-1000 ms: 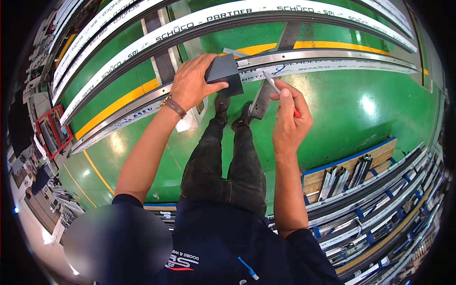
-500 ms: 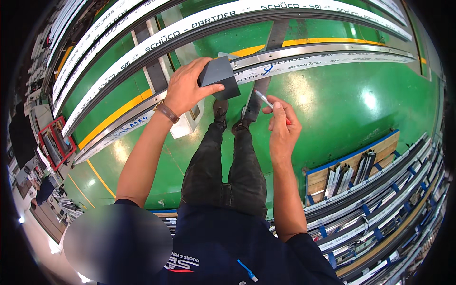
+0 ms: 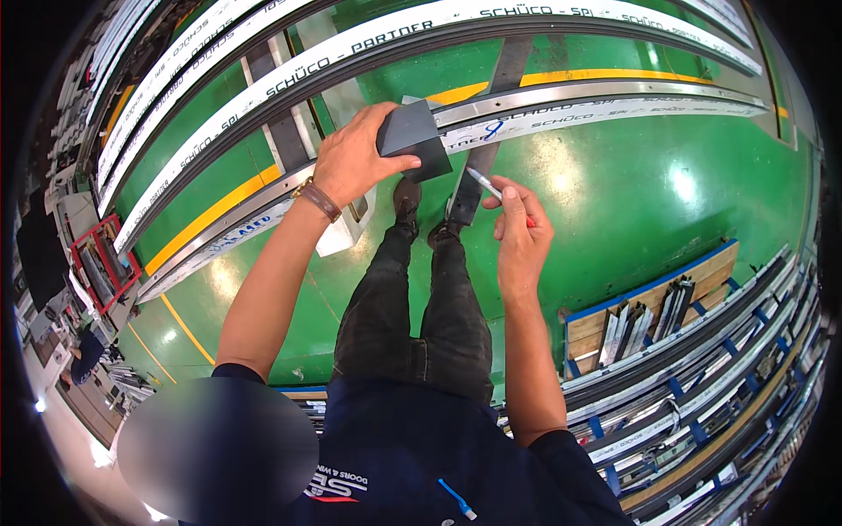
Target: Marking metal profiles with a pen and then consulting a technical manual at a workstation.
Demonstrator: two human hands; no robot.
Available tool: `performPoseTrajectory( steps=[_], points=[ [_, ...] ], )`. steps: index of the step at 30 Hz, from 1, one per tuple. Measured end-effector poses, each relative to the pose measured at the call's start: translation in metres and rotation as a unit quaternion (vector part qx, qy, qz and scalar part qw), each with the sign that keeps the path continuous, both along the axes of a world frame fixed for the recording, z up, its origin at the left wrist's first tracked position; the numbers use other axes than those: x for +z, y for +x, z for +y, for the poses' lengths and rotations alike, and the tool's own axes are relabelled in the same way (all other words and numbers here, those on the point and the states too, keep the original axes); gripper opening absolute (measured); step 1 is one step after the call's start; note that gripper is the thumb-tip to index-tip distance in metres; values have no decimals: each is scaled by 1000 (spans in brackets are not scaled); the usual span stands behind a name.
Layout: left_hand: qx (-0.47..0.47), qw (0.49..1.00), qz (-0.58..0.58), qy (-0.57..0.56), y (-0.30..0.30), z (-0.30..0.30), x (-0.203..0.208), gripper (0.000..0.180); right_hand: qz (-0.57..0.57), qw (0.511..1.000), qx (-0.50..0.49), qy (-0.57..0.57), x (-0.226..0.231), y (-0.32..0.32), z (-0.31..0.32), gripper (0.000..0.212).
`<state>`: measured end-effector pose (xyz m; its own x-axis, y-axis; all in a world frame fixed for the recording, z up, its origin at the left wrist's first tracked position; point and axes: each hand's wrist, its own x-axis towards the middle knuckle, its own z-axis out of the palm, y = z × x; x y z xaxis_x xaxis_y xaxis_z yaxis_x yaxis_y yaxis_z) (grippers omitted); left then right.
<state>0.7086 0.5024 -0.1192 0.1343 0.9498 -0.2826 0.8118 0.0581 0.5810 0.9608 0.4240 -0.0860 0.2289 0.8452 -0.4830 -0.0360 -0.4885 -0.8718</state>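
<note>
My left hand point(image 3: 355, 158) is closed on a dark grey angled block point(image 3: 412, 138), thumb on its near face. The block sits over a long metal profile point(image 3: 561, 112) that has white printed film along its side. A blue handwritten mark shows on the film just right of the block. In my right hand point(image 3: 524, 223) is a slim silver pen-like marker point(image 3: 483, 183) with a red part showing by the fingers. Its tip points up and left toward the profile, apart from it.
More film-wrapped profiles point(image 3: 368, 39) lie parallel beyond, resting on grey supports point(image 3: 282, 140). At the lower right stands a rack of long profiles point(image 3: 702, 386), with a wooden board point(image 3: 583, 337) holding short offcuts. A red-framed cart point(image 3: 103, 263) is at the far left.
My left hand and the grey block have slid slightly to the right along the profile. The right hand has shifted only a little, marker still held.
</note>
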Motion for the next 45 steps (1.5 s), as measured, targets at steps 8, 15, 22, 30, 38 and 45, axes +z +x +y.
performPoseTrajectory(
  steps=[8,15,22,30,38,45],
  points=[
    [-9,1000,-11,19,-5,-4,-1,82,28,999,-23,16,2,2,2,32],
    [17,995,-53,80,-21,-19,9,79,28,996,-58,56,2,8,1,38],
    [104,977,-176,56,-23,-47,65,78,28,993,-83,78,25,17,2,37],
    [79,975,-202,51,-7,-66,92,86,6,987,-121,102,49,21,-11,16],
    [79,976,-199,32,53,-49,108,81,-22,987,-139,76,39,83,-24,18],
    [1,978,-195,79,155,-48,97,76,-41,990,-33,132,29,176,-12,20]
  ],
)
